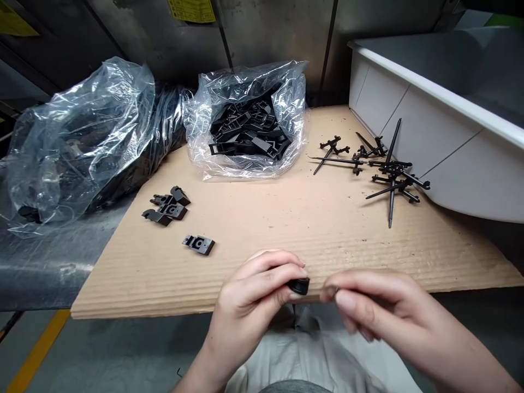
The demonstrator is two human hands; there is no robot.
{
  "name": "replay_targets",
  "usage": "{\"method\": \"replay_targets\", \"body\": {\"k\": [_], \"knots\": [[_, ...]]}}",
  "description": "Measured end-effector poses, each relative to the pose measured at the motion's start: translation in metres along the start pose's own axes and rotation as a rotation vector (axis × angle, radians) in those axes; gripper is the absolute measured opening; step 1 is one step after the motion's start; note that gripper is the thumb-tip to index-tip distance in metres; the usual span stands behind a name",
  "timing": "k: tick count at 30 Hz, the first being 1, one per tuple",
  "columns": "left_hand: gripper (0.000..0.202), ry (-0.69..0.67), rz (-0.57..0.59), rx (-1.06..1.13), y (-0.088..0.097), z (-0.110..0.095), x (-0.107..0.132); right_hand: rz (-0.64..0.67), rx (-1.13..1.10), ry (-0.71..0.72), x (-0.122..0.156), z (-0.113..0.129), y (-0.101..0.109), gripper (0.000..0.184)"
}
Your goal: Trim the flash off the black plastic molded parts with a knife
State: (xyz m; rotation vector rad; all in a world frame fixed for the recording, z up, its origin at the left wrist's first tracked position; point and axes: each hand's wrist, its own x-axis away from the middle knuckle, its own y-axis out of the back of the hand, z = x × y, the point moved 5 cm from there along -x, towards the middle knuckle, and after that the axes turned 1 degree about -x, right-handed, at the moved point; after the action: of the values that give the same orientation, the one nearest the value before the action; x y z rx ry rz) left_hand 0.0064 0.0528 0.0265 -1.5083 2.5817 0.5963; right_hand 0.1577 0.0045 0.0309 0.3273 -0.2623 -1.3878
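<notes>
My left hand (pixel 257 295) is closed around a small black plastic part (pixel 299 286), whose rounded end sticks out past the thumb and fingers. Just to its right, my right hand (pixel 380 305) pinches with thumb and forefinger; a small dark bit shows between the tips, too blurred to name. A gap separates the two hands, both over the cardboard's front edge. Beyond my left hand lies a single black plastic piece (pixel 198 244) with a round recess. Farther left rests a small group of similar black pieces (pixel 167 206).
An open clear bag (pixel 245 169) of black plastic parts stands at the back of the cardboard sheet (pixel 262 218). Another filled plastic bag (pixel 85 136) lies left. Black moulding sprues (pixel 391 169) are scattered at right, beside a large white bin (pixel 429 125). A metal panel (pixel 278 38) closes off the back.
</notes>
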Motion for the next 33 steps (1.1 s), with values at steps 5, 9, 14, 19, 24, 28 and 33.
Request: {"method": "replay_targets", "body": {"k": [5,9,14,19,24,28,33], "knots": [[0.03,0.035,-0.083,-0.1,-0.001,0.0,0.001,-0.404,0.182,0.138,0.009,-0.003,-0.004,0.02],[0.02,0.017,-0.103,-0.143,-0.004,-0.001,0.002,-0.477,0.275,0.269,0.009,0.009,-0.018,0.014],[0.022,0.008,-0.067,-0.111,-0.003,0.0,0.003,-0.492,0.247,0.312,0.007,0.011,-0.019,0.012],[0.028,-0.074,-0.054,-0.093,-0.002,-0.002,0.004,-0.595,0.142,0.123,0.01,-0.002,-0.004,0.018],[0.032,-0.193,-0.068,-0.141,-0.004,-0.001,0.007,-0.428,0.076,0.063,-0.001,-0.002,-0.008,0.013],[0.033,-0.248,-0.072,-0.133,-0.008,-0.003,0.01,-0.367,0.157,0.043,-0.006,-0.005,-0.01,0.01],[0.032,-0.244,-0.106,-0.288,0.023,-0.016,0.015,-0.431,0.326,0.168,0.002,-0.015,-0.007,0.011]]}}
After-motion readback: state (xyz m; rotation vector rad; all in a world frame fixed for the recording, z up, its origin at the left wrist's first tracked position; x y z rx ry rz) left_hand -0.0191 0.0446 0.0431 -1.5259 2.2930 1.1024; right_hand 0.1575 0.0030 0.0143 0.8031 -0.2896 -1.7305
